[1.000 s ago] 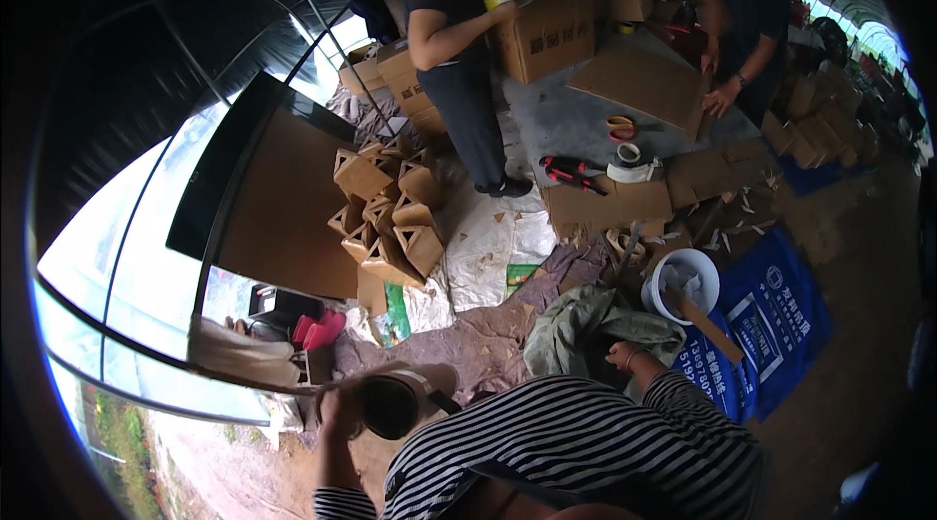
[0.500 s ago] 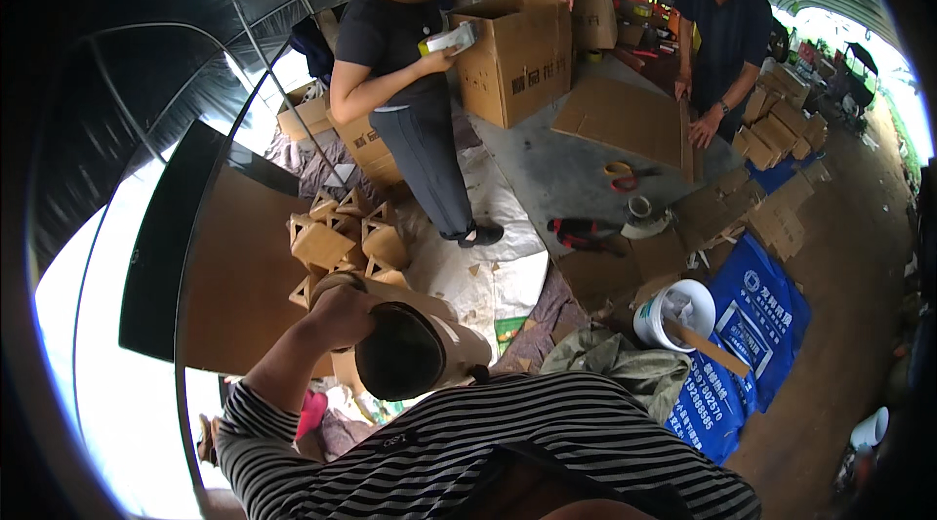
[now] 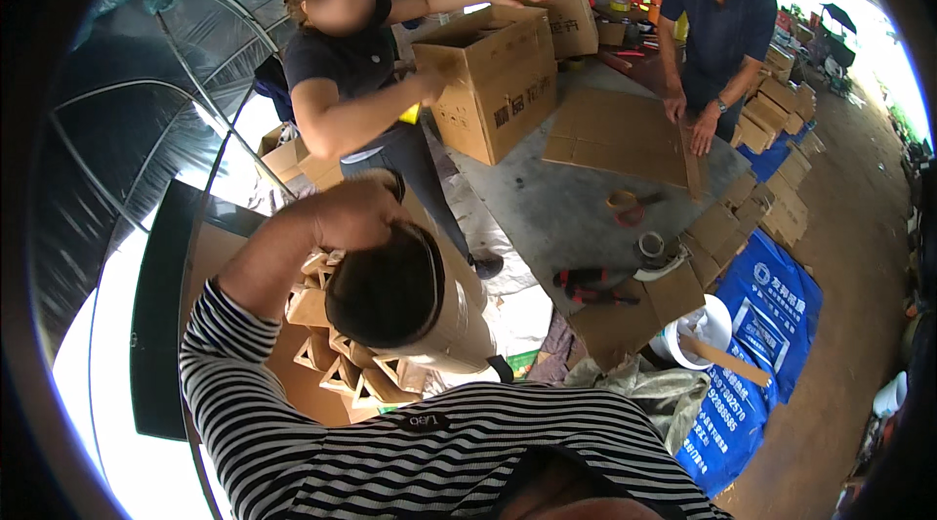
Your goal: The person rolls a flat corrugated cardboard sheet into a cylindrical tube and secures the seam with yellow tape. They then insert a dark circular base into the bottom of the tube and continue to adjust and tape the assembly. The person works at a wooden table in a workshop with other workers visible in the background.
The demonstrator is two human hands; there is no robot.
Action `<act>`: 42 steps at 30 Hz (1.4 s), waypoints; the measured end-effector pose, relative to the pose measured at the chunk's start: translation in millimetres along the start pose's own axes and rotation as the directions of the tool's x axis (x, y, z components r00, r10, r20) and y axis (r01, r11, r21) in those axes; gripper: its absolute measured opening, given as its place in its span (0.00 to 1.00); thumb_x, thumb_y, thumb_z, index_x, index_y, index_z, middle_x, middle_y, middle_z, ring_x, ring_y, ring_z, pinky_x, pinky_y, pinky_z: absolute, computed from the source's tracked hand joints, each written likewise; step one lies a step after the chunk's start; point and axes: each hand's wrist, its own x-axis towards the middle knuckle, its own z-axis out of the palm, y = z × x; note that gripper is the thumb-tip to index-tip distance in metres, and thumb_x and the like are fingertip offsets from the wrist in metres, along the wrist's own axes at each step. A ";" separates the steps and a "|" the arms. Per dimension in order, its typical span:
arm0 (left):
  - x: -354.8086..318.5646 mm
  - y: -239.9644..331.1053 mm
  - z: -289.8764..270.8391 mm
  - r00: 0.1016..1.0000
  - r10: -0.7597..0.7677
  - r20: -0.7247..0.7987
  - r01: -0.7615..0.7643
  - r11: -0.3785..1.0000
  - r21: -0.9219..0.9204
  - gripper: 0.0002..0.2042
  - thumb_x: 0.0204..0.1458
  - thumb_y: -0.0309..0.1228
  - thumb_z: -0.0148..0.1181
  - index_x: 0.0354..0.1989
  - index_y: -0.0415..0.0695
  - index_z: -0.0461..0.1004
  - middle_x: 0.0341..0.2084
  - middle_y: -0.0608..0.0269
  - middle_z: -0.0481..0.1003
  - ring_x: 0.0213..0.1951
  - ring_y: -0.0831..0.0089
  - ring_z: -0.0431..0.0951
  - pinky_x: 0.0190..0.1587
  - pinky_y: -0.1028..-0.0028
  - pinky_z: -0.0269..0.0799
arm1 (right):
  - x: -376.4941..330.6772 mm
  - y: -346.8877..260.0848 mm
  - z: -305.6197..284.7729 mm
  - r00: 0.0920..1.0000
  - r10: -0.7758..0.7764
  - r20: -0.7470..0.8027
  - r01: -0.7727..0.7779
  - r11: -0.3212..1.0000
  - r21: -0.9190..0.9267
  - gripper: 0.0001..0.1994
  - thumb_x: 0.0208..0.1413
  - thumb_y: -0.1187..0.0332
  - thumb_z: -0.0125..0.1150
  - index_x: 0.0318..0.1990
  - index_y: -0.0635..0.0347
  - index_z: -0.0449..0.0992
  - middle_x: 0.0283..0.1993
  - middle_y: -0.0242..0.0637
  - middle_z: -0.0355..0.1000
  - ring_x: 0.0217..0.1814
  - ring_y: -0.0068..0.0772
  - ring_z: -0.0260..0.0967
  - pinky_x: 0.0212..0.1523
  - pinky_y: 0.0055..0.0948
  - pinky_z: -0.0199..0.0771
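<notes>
My left hand (image 3: 361, 212) is closed over the rim of a wide tan cylinder (image 3: 459, 310) and holds it tilted in front of my chest. Its dark open mouth (image 3: 386, 291) faces me. Beside my knuckles a second curved brown rim (image 3: 376, 175) shows; whether it belongs to another cylinder I cannot tell. Below and behind the cylinder stand several folded cardboard pieces with triangular openings (image 3: 356, 374). My right hand does not show.
Across from me a person in black (image 3: 342, 81) stands at a large carton (image 3: 498, 81). Another person (image 3: 717, 41) presses on flat cardboard (image 3: 615, 134) on the grey table (image 3: 508, 217). Scissors (image 3: 630, 208), tape (image 3: 651, 245), a white bucket (image 3: 717, 325) and blue sheeting (image 3: 771, 295) lie to the right.
My left hand and the cylinder have risen in the view. The person in black has swung an arm to the carton's side and stretched the other one out over it.
</notes>
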 end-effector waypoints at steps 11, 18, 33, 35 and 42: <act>118.0 -18.9 -89.2 0.990 -0.134 -0.048 0.137 0.989 0.049 0.15 0.53 0.27 0.60 0.51 0.48 0.80 0.38 0.50 0.80 0.34 0.70 0.78 0.43 0.70 0.74 | 71.2 -32.9 -8.2 1.000 0.014 0.008 -0.014 0.998 0.061 0.10 0.57 0.61 0.61 0.38 0.58 0.78 0.35 0.42 0.75 0.37 0.45 0.73 0.38 0.44 0.73; 252.2 -111.9 -86.8 0.984 0.055 -0.167 -0.008 0.963 0.271 0.13 0.55 0.35 0.60 0.42 0.39 0.79 0.33 0.49 0.80 0.34 0.54 0.79 0.39 0.62 0.75 | 67.5 -35.0 -18.7 0.999 0.011 -0.049 -0.006 0.994 0.106 0.10 0.57 0.61 0.61 0.39 0.57 0.78 0.36 0.41 0.75 0.36 0.45 0.73 0.37 0.44 0.73; 354.8 -39.5 -75.4 0.934 0.301 -0.194 -0.293 0.953 0.072 0.13 0.55 0.39 0.59 0.41 0.46 0.82 0.37 0.50 0.80 0.40 0.54 0.80 0.46 0.59 0.73 | -7.1 -28.9 -27.4 0.940 0.183 -0.289 -0.095 0.951 0.293 0.10 0.57 0.62 0.62 0.41 0.56 0.78 0.36 0.39 0.75 0.35 0.43 0.74 0.35 0.43 0.73; 354.2 -47.2 -84.0 0.939 0.298 -0.174 -0.295 0.955 0.041 0.13 0.56 0.39 0.60 0.42 0.44 0.81 0.37 0.51 0.80 0.41 0.57 0.79 0.46 0.60 0.72 | -7.7 -31.1 -27.4 0.934 0.186 -0.306 -0.089 0.948 0.306 0.10 0.57 0.62 0.62 0.41 0.56 0.77 0.36 0.39 0.75 0.35 0.43 0.74 0.35 0.43 0.73; 320.6 -58.2 -115.2 0.915 0.335 -0.226 -0.313 0.941 0.128 0.15 0.59 0.39 0.61 0.48 0.43 0.79 0.43 0.54 0.81 0.47 0.61 0.79 0.51 0.64 0.72 | -10.6 -23.5 -28.2 0.919 0.236 -0.315 -0.123 0.932 0.341 0.10 0.57 0.63 0.62 0.42 0.56 0.77 0.37 0.38 0.75 0.34 0.42 0.74 0.34 0.43 0.73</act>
